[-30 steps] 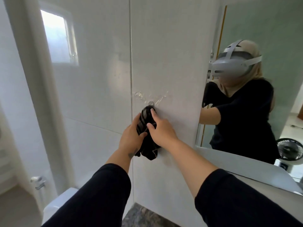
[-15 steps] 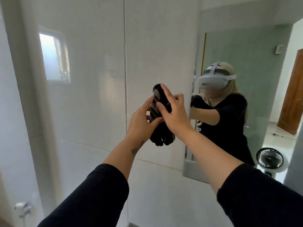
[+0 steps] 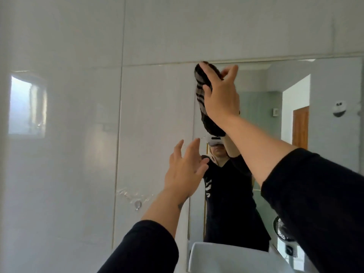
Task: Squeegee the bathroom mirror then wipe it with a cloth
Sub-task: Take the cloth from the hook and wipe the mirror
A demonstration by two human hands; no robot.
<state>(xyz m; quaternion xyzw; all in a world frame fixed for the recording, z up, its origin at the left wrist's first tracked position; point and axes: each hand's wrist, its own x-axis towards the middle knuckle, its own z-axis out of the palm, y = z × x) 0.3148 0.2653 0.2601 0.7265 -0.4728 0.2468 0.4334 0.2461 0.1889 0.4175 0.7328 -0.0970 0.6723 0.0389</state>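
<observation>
Head view: right hand (image 3: 220,99) raised, grip closed around dark striped cloth (image 3: 202,95), cloth pressed at top left corner of mirror (image 3: 275,115) (lower end hangs below wrist). Left hand (image 3: 185,170) lower, empty, fingers spread, near mirror's left edge; contact with glass cannot be told. White tiled wall (image 3: 78,134) to left. Sink rim (image 3: 226,257) below.

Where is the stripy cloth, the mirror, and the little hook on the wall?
cloth (image 3: 201,95), head view, on its striped middle beside the thumb.
mirror (image 3: 256,79), head view, on bare glass near the top.
hook (image 3: 137,204), head view, on its round metal base.
</observation>
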